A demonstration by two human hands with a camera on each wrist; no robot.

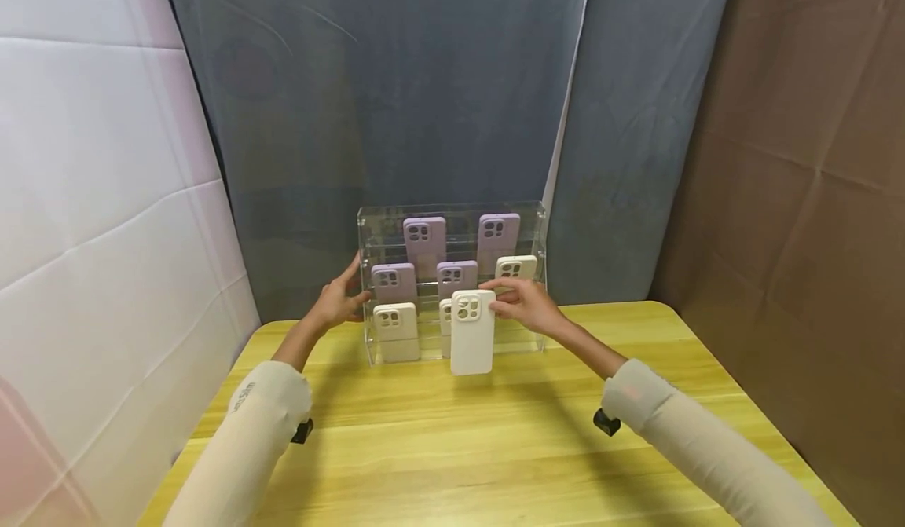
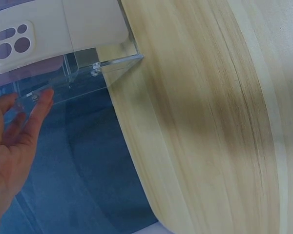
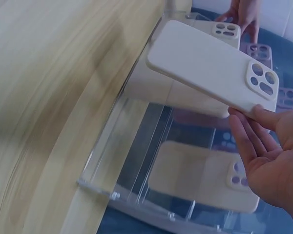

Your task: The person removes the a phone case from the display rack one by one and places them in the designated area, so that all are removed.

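Observation:
My right hand (image 1: pixel 526 305) pinches a white phone case (image 1: pixel 472 338) by its upper right edge, thumb on one side and fingers on the other. The case is upright in front of a clear acrylic display stand (image 1: pixel 519 338), apart from it in the right wrist view. My left hand (image 1: pixel 337 305) holds the stand's left side panel between thumb and fingers. On the stand's tiers are several purple phone cases (image 1: pixel 424 246). White phone cases (image 1: pixel 396 334) stand at the lower left and lower middle, the latter partly hidden by the held case. Another white case (image 1: pixel 516 266) stands middle right.
The stand sits near the back of a yellow wood-grain table (image 1: pixel 438 448). Behind it hangs a grey curtain (image 1: pixel 382 87). A white fabric wall (image 1: pixel 106 158) lies to the left and a brown one (image 1: pixel 792 166) to the right.

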